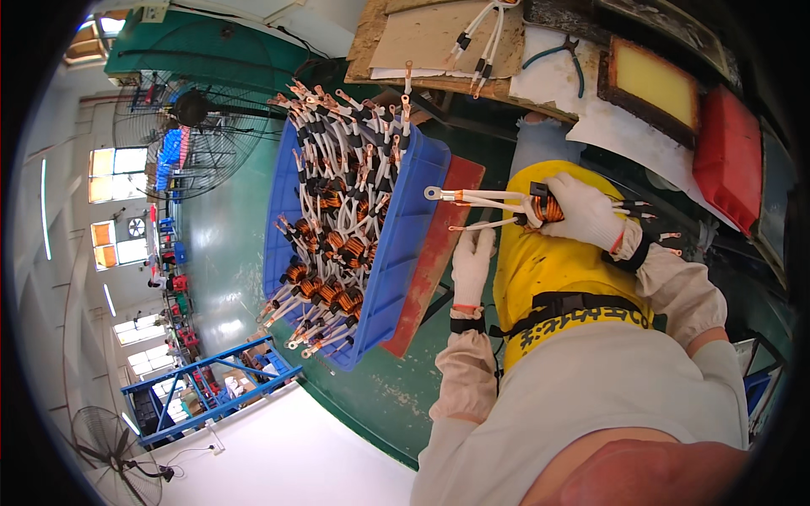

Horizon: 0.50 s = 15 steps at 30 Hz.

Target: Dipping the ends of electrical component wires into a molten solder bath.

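Note:
My right hand [582,212], in a white knit glove, is wrapped round a copper-wound toroidal coil [547,206] above my lap. Its white sleeved leads [494,199] stick out to the left and end in metal ring lugs; further leads emerge beyond the hand on the right. My left hand [472,268], gloved too, is just below the lower left lead's end, its fingers stretched out and nothing seen in them. Left of it, a blue plastic crate [403,244] is piled with several similar coils [337,249], many with lugs pointing up.
A red board [434,253] lies under the crate. On the workbench [371,51] are pliers [564,57], a framed yellow block [651,78], a red bin [729,158] and another leaded piece [485,51]. A yellow apron [540,266] covers my lap; a large fan [190,110] stands beyond the crate.

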Each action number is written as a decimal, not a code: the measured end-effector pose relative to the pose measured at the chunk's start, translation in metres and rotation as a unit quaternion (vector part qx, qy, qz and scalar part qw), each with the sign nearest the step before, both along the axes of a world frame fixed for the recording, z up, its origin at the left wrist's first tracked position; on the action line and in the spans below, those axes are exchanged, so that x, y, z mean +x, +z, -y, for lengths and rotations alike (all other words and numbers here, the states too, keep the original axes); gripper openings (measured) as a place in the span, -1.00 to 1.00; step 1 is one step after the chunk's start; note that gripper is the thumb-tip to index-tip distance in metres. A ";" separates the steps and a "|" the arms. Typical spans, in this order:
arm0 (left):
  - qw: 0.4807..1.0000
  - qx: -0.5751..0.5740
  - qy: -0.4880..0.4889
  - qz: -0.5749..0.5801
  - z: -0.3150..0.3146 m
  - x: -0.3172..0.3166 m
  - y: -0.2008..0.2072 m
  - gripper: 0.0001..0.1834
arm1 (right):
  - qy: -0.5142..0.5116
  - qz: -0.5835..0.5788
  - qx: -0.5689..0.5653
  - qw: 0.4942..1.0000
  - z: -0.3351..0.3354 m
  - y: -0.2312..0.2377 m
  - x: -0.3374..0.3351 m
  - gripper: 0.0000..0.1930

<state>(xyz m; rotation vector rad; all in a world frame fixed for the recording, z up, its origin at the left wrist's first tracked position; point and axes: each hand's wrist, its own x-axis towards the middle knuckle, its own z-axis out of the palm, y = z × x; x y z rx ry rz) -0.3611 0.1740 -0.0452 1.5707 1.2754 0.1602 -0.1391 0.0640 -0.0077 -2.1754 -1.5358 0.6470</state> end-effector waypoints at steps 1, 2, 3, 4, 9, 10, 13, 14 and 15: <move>0.992 -0.047 0.065 0.097 -0.001 0.002 -0.003 -0.55 | 0.006 -0.004 0.016 1.000 -0.001 0.000 0.000 -0.39; 0.968 -0.101 0.121 0.196 -0.002 0.006 -0.005 -0.53 | 0.013 -0.004 0.002 1.000 -0.001 0.001 0.001 -0.39; 0.959 -0.108 0.134 0.225 -0.006 0.009 -0.008 -0.46 | 0.012 0.002 -0.020 1.000 0.000 0.001 0.001 -0.39; 0.958 -0.103 0.140 0.230 -0.009 0.015 -0.011 -0.46 | 0.019 0.000 -0.012 1.000 0.000 0.001 0.001 -0.39; 0.880 -0.236 0.241 0.336 -0.023 0.031 -0.026 -0.45 | 0.010 -0.005 0.004 1.000 0.002 -0.001 0.000 -0.38; 0.877 -0.256 0.248 0.322 -0.023 0.031 -0.029 -0.46 | 0.016 -0.008 0.018 1.000 0.002 -0.002 0.001 -0.38; 0.834 -0.280 0.290 0.375 -0.019 0.031 -0.043 -0.51 | 0.018 -0.014 0.015 1.000 0.001 -0.003 0.002 -0.38; 0.837 -0.276 0.304 0.362 -0.017 0.030 -0.048 -0.51 | 0.020 -0.014 0.021 0.999 0.001 -0.004 0.003 -0.37; 0.820 -0.297 0.331 0.362 -0.014 0.030 -0.053 -0.50 | 0.014 -0.009 0.005 1.000 0.001 -0.004 0.003 -0.37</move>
